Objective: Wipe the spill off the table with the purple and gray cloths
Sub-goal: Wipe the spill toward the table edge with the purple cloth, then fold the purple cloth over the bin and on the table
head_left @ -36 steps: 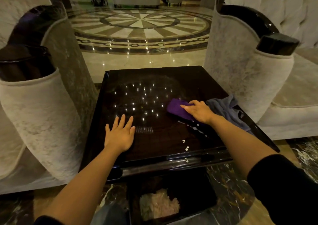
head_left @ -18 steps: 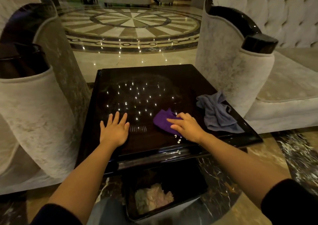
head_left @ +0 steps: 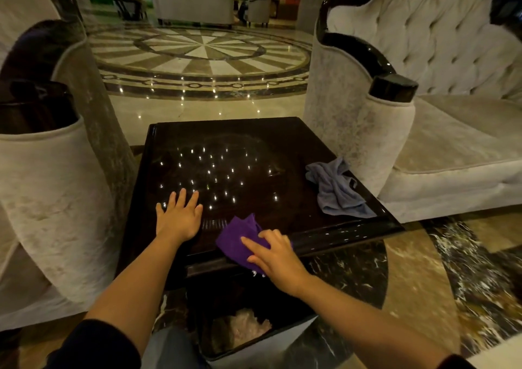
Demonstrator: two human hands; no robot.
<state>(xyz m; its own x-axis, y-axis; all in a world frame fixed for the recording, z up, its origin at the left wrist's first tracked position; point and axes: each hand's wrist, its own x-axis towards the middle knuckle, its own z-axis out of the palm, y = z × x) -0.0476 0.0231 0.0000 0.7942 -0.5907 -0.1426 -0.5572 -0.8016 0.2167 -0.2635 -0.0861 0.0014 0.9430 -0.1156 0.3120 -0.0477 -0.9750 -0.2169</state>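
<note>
**Purple cloth at near table edge, gray cloth idle at right**

Purple cloth (head_left: 240, 238): bunched, deep violet, sits on the near edge of the dark glossy table (head_left: 226, 137), its lower part hanging just over the rim. Right hand (head_left: 275, 255) lies flat on top of it, fingers spread narrow and pressing down, not curled around the fabric. A few small white specks show just below the cloth at the rim; too small to tell what they are.

Gray cloth (head_left: 336, 190): crumpled, blue-gray, lies on the table's right side near the right edge, well apart from the purple one, no hand on it.

Left hand (head_left: 178, 219): palm down on the tabletop, fingers wide and flat, holding nothing, just beside the purple cloth's left.

Tabletop carries many pinpoint light reflections and faint smeary arcs toward the centre.

Around: a pale velvet armchair (head_left: 42, 199) crowds the table's left side; a tufted sofa (head_left: 437, 86) with a black-capped arm stands against its right. Directly below the near edge, an open bin (head_left: 254, 349) with pale crumpled matter inside. Patterned marble floor (head_left: 197, 55) beyond.
</note>
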